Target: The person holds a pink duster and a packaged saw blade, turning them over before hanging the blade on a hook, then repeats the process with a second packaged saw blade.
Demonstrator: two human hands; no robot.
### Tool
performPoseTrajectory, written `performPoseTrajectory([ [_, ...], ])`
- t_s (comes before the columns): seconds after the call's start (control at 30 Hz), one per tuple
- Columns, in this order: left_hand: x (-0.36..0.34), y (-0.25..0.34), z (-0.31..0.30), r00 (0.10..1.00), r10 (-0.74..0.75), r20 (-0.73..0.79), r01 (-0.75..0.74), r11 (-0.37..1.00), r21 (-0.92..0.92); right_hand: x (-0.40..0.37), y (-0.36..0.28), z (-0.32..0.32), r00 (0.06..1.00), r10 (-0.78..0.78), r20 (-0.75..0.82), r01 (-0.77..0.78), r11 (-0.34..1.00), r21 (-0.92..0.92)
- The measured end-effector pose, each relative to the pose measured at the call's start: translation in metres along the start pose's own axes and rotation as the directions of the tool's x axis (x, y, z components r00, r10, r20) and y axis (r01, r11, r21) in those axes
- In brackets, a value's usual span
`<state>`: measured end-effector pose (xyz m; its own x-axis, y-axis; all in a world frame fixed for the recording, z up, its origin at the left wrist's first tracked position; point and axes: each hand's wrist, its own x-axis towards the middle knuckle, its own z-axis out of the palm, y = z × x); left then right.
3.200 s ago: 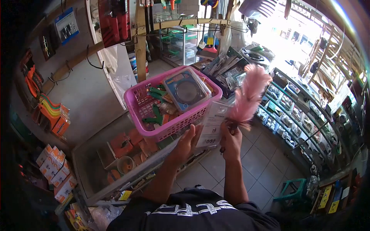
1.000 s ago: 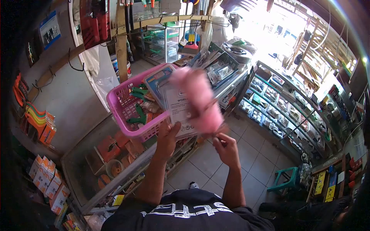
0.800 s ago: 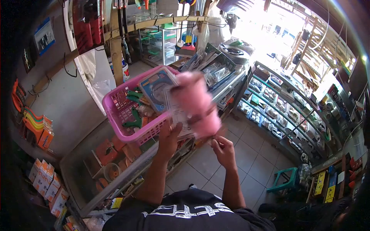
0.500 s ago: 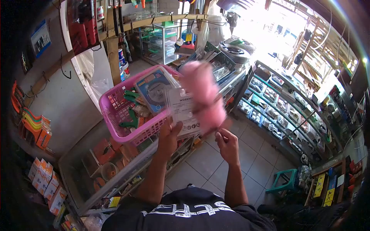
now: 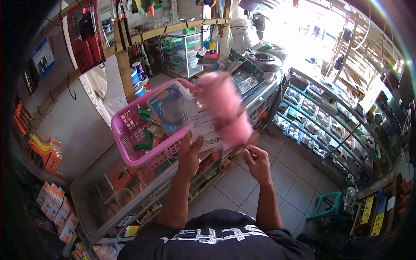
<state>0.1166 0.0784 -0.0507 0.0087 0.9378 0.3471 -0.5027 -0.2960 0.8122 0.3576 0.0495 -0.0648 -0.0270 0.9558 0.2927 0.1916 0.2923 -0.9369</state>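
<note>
My left hand [image 5: 189, 155] grips a white printed blister pack [image 5: 200, 123] by its lower edge, thumb on the front. In my right hand [image 5: 258, 162], the fingers are closed round the thin handle of a fluffy pink duster [image 5: 225, 106], blurred by motion. The duster's head overlaps the right side of the pack in this view. Behind the pack, a blue disc package [image 5: 167, 102] leans in a pink plastic basket [image 5: 130, 158]. Green-handled tools [image 5: 146, 141] lie in the basket beside it.
The basket rests on a glass display counter [image 5: 93, 212]. Racks of small bagged parts [image 5: 310, 112] stand to the right, with a green stool [image 5: 326, 206] on the tiled floor [image 5: 281, 173]. Stacked orange-and-white boxes [image 5: 54, 208] are at the lower left; tools hang on the left wall.
The view has shifted slightly. The duster, still blurred, has moved a little left against the pack, and the right hand still holds its handle. The left hand keeps its hold on the pack.
</note>
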Motion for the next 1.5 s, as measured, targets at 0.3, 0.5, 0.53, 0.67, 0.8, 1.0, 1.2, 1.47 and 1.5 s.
performPoseTrajectory([
  [0.3, 0.007, -0.014, 0.009, 0.976, 0.184, -0.114, -0.193, 0.978, -0.08, 0.02, 0.04, -0.055, 0.981, 0.124, 0.149, -0.124, 0.992, -0.007],
  [0.5, -0.004, -0.017, 0.016, 0.984, 0.172, -0.036, -0.164, 0.973, 0.159, 0.042, 0.041, -0.014, 0.986, 0.086, 0.143, -0.103, 0.989, 0.11],
  [0.53, -0.004, -0.013, 0.016, 0.983, 0.16, -0.085, -0.15, 0.982, 0.111, 0.045, 0.041, -0.011, 0.98, 0.081, 0.179, -0.106, 0.985, 0.138],
  [0.67, 0.003, 0.005, 0.002, 0.96, 0.212, -0.185, -0.198, 0.976, 0.092, 0.046, 0.063, -0.02, 0.989, 0.05, 0.14, -0.048, 0.999, -0.019],
  [0.8, 0.002, -0.007, 0.012, 0.955, 0.218, -0.199, -0.181, 0.965, 0.19, 0.035, 0.037, 0.013, 0.995, 0.057, 0.08, -0.065, 0.993, 0.094],
  [1.0, -0.011, -0.039, -0.024, 0.973, 0.219, -0.068, -0.211, 0.971, 0.114, 0.038, 0.015, 0.006, 0.964, -0.157, 0.216, 0.164, 0.986, -0.017],
  [1.2, 0.001, 0.002, 0.008, 0.961, 0.16, -0.227, -0.122, 0.977, 0.173, 0.042, 0.016, 0.011, 0.993, -0.069, 0.097, 0.073, 0.996, -0.043],
  [1.47, -0.009, 0.033, 0.001, 0.992, 0.085, -0.091, -0.023, 0.842, 0.539, 0.072, 0.025, 0.008, 0.992, -0.089, -0.09, 0.087, 0.996, -0.029],
  [1.5, -0.009, 0.039, -0.003, 0.994, 0.066, -0.085, -0.005, 0.818, 0.575, 0.079, 0.024, 0.006, 0.991, -0.099, -0.087, 0.101, 0.995, 0.026],
])
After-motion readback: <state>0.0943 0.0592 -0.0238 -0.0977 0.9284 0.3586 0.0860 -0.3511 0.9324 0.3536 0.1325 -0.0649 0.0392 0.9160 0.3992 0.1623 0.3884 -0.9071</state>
